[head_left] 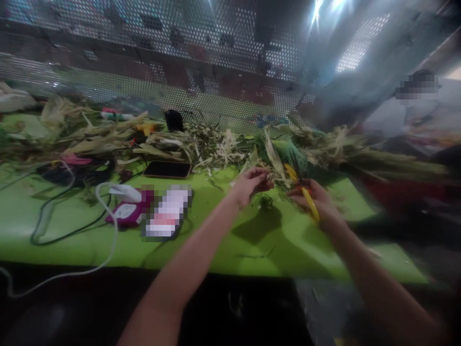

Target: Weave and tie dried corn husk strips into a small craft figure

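A shiny metal wall full of little holes (230, 89) is behind a big green table (216, 240), with dry corn husks (353, 154) piled at the middle left and right of the frame. Right of the middle is a green net (298, 156), and at the lower left a purple pack (126, 214), but I can't tell what's inside either. Near the middle, the right hand (322, 204) has its fingers curled round yellow-handled scissors (309, 202), and the left hand (252, 185) pinches a small plant bit (269, 177), so hold it still and keep fingers off the blades.
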A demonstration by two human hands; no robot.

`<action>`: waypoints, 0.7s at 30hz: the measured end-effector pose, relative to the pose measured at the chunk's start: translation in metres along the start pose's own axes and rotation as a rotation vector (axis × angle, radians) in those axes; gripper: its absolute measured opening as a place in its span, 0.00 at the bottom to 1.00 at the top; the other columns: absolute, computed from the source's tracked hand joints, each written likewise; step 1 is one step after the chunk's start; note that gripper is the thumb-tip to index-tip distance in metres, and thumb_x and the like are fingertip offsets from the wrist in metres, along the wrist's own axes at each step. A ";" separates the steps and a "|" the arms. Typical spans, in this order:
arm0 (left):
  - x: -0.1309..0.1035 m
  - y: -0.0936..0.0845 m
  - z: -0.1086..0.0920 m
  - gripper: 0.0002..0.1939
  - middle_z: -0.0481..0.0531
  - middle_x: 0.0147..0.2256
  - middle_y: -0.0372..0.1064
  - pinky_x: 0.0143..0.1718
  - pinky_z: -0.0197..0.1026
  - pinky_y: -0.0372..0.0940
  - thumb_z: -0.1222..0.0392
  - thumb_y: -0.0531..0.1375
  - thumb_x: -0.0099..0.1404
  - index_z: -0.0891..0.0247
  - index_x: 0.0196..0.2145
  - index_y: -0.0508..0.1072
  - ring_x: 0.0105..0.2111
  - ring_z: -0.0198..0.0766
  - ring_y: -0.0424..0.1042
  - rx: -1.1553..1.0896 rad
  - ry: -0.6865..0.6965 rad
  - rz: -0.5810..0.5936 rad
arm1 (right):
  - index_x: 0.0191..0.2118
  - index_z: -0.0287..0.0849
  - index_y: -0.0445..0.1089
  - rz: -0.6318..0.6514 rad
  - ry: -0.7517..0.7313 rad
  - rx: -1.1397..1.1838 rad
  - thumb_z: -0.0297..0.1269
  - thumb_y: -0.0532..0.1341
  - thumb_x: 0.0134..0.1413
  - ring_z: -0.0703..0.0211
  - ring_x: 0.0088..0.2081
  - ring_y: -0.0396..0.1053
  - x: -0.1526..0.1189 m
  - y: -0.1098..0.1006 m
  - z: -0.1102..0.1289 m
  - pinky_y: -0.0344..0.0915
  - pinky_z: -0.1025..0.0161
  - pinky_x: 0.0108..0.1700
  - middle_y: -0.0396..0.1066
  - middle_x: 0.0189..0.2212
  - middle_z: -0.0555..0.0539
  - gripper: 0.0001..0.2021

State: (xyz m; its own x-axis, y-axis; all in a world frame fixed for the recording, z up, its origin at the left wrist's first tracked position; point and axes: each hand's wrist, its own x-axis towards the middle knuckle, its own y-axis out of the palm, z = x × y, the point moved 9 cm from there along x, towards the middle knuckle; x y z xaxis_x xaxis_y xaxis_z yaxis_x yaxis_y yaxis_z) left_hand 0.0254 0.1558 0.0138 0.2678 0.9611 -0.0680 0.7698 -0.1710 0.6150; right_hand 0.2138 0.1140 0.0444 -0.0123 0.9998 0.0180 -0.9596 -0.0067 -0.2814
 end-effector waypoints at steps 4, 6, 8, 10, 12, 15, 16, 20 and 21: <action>-0.001 0.007 0.006 0.08 0.48 0.31 0.71 0.44 0.44 0.73 0.68 0.63 0.60 0.66 0.38 0.71 0.29 0.32 0.75 -0.068 0.006 0.026 | 0.44 0.46 0.65 -0.039 -0.071 0.106 0.47 0.73 0.35 0.58 0.35 0.74 0.013 0.028 0.002 0.70 0.61 0.38 0.75 0.35 0.50 0.29; -0.002 0.010 0.007 0.08 0.49 0.32 0.71 0.43 0.43 0.73 0.68 0.64 0.60 0.65 0.38 0.71 0.29 0.31 0.74 -0.078 0.011 0.045 | 0.45 0.46 0.64 -0.052 -0.093 0.158 0.47 0.73 0.35 0.59 0.34 0.74 0.017 0.036 0.003 0.70 0.61 0.37 0.75 0.35 0.50 0.29; -0.002 0.011 0.009 0.09 0.49 0.34 0.72 0.41 0.41 0.72 0.67 0.65 0.59 0.65 0.39 0.71 0.29 0.31 0.74 -0.057 0.012 0.056 | 0.45 0.46 0.64 -0.067 -0.111 0.165 0.48 0.73 0.36 0.59 0.33 0.74 0.020 0.040 0.006 0.70 0.62 0.36 0.74 0.35 0.50 0.29; -0.002 0.010 0.010 0.11 0.49 0.35 0.72 0.38 0.39 0.71 0.65 0.66 0.58 0.64 0.39 0.72 0.30 0.31 0.74 0.005 0.005 0.056 | 0.44 0.46 0.63 -0.094 -0.130 0.125 0.48 0.72 0.36 0.59 0.33 0.73 0.021 0.038 0.011 0.69 0.62 0.35 0.73 0.34 0.51 0.28; -0.002 0.007 0.008 0.11 0.49 0.35 0.73 0.37 0.37 0.69 0.64 0.66 0.58 0.63 0.39 0.72 0.31 0.31 0.74 0.114 -0.014 0.046 | 0.43 0.46 0.64 -0.111 -0.142 0.071 0.48 0.71 0.37 0.59 0.33 0.73 0.022 0.033 0.016 0.69 0.62 0.35 0.72 0.33 0.51 0.27; -0.002 -0.004 -0.006 0.08 0.51 0.37 0.75 0.39 0.36 0.67 0.62 0.63 0.61 0.63 0.39 0.74 0.35 0.32 0.74 0.310 0.009 -0.028 | 0.42 0.46 0.65 -0.087 -0.162 0.000 0.45 0.71 0.36 0.60 0.33 0.72 0.024 0.024 0.025 0.70 0.61 0.37 0.72 0.32 0.52 0.25; -0.003 -0.008 -0.016 0.07 0.52 0.38 0.76 0.40 0.36 0.66 0.61 0.61 0.63 0.62 0.40 0.75 0.37 0.32 0.74 0.357 0.051 -0.062 | 0.42 0.45 0.65 -0.061 -0.169 -0.028 0.44 0.72 0.35 0.59 0.33 0.72 0.024 0.023 0.027 0.70 0.61 0.38 0.72 0.32 0.52 0.25; -0.007 -0.007 -0.038 0.11 0.52 0.40 0.77 0.43 0.36 0.66 0.56 0.58 0.66 0.62 0.40 0.78 0.38 0.32 0.73 0.465 0.175 -0.039 | 0.42 0.44 0.68 0.088 -0.191 -0.184 0.38 0.71 0.36 0.57 0.33 0.72 0.023 0.026 0.036 0.69 0.60 0.39 0.74 0.31 0.51 0.23; -0.007 -0.005 -0.036 0.10 0.52 0.39 0.77 0.44 0.36 0.65 0.56 0.60 0.64 0.62 0.39 0.78 0.37 0.32 0.73 0.495 0.158 -0.011 | 0.42 0.44 0.68 0.122 -0.206 -0.222 0.37 0.70 0.37 0.57 0.34 0.73 0.021 0.029 0.038 0.69 0.60 0.39 0.74 0.31 0.50 0.21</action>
State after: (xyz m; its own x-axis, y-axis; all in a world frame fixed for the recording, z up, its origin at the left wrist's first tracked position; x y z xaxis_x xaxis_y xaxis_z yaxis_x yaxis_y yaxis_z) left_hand -0.0011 0.1580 0.0396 0.1971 0.9778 0.0711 0.9642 -0.2065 0.1666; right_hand 0.1752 0.1342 0.0734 -0.2018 0.9665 0.1587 -0.8629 -0.0988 -0.4957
